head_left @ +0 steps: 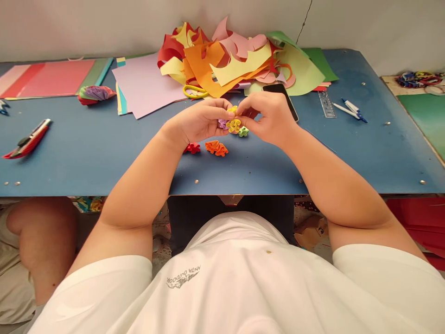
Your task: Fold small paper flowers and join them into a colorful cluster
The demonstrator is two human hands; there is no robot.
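Note:
Over the blue table, my left hand is closed with thumb and fingers around a yellow curled-paper flower. My right hand pinches at the upper right side of the same piece; its fingertips are partly hidden. Just beside my left fingers shows a purple curled-paper piece, and I cannot tell whether it is held or lies behind. A light green curled piece shows below my right fingertips. Nearer me on the table lie an orange pleated paper piece and a red one, partly covered by my left wrist.
Cut paper scraps are heaped at the back, with yellow-handled scissors and a phone beside them. A red utility knife and a multicoloured paper bundle lie left. Pens and a ruler lie right. Another person's knee is lower left.

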